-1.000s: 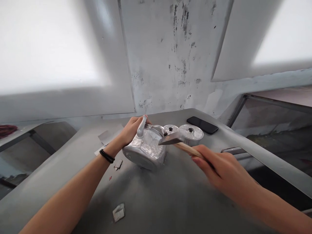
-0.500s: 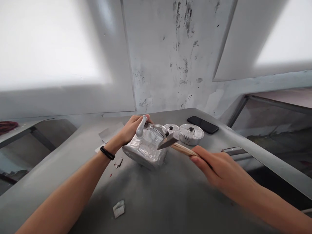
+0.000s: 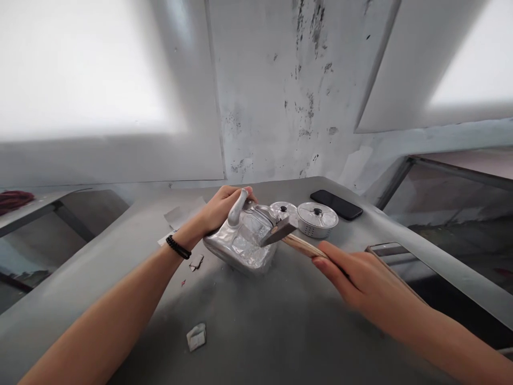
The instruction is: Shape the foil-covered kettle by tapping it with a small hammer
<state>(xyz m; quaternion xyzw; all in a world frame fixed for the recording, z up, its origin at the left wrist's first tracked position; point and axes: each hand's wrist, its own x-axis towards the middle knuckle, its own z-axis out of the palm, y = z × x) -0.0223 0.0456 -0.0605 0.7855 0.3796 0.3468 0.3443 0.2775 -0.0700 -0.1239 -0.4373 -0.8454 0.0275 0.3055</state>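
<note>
A silvery metal teapot point(image 3: 240, 246) with a curved spout lies tilted on the grey table. My left hand point(image 3: 224, 206) is closed around its far side, near the handle, which is mostly hidden behind the pot. In my right hand point(image 3: 352, 270) is a hammer point(image 3: 302, 244), gripped by its wooden handle. The grey hammer head is against or just over the pot's dented, shiny side; whether they touch I cannot tell. Just beyond stand a round lid point(image 3: 284, 209) with a black knob and a perforated strainer basket point(image 3: 318, 219) with a similar knobbed top.
A black phone point(image 3: 336, 204) lies at the back right of the table point(image 3: 256, 342). Along the right edge is a dark flat panel with a metal frame point(image 3: 452, 299). Small scraps point(image 3: 196, 337) and paper pieces point(image 3: 184, 213) lie on the left. A stained wall point(image 3: 272, 107) rises behind.
The view has shifted slightly. Pot, hammer and both hands keep nearly the same places, with the hammer head still at the pot's side.
</note>
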